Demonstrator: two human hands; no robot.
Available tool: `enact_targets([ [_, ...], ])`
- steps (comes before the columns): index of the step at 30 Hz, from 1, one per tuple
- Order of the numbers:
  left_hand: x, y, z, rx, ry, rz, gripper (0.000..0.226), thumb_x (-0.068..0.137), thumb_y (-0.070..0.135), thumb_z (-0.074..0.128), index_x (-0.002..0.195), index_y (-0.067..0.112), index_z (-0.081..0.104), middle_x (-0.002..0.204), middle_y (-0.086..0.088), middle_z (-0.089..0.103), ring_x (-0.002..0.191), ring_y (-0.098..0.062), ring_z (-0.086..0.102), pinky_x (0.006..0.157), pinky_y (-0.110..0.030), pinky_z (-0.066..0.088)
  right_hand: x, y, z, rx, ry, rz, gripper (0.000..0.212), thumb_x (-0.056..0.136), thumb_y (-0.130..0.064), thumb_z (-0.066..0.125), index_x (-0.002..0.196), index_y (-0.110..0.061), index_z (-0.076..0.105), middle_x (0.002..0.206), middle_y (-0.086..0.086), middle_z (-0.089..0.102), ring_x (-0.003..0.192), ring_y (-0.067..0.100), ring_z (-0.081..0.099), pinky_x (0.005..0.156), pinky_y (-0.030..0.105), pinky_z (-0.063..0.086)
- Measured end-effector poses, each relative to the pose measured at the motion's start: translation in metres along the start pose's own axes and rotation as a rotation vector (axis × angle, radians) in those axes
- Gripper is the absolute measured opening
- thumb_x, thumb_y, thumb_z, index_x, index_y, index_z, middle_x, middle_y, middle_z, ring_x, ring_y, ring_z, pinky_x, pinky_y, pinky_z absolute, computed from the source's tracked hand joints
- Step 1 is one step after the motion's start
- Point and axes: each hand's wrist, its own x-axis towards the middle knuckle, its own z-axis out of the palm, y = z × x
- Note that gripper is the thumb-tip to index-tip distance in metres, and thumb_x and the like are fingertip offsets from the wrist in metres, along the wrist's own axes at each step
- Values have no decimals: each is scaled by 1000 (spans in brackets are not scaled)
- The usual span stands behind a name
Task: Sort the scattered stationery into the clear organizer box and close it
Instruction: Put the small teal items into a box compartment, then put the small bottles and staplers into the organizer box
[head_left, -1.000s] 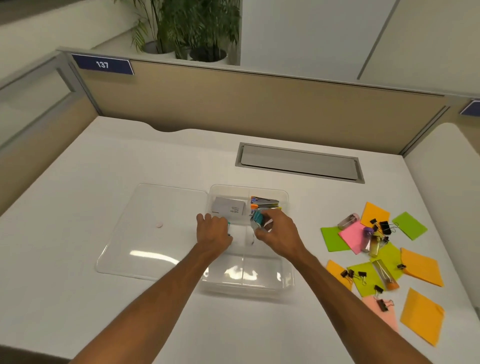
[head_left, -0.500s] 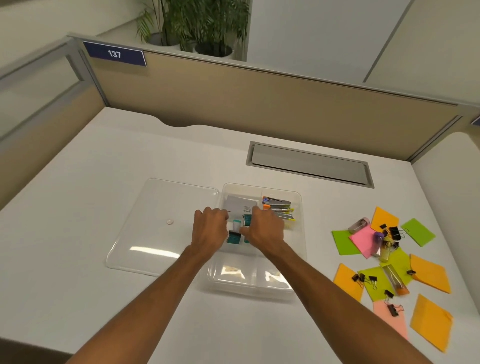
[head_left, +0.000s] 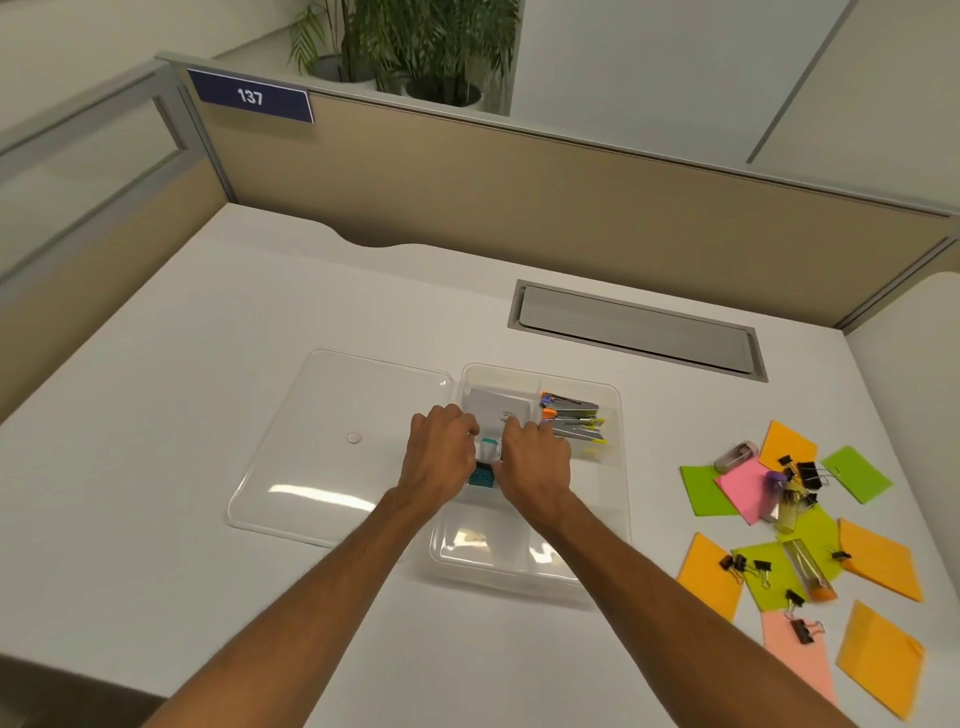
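The clear organizer box sits mid-desk with its clear lid lying flat to its left. Both hands are inside the box's left middle compartment. My left hand and my right hand press together around small teal and white boxes; the fingertips hide how they are gripped. A white card box lies in the back left compartment. Staplers with orange and yellow ends lie in the back right compartment. Coloured sticky notes, black binder clips and small clear tubes are scattered on the right.
A grey cable hatch is set into the desk behind the box. Tan partition walls close the desk at the back and left, with a sign reading 137. Potted plants stand beyond the partition.
My right hand carried a small teal item left from the box's centre to meet my left hand, and both now sit together over the left middle compartment. The camera shifted slightly.
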Motion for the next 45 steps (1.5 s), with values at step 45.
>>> enact_targets([
  [45,-53,287,119,-253,-258,389,19,91,12,56,107,15,67,115,-1,64,108,-23,55,93,-35,38,-144,375,22,189,-59,456,37,78,-12,57,115,-13,57,108,8,63,105,31,55,79,37,43],
])
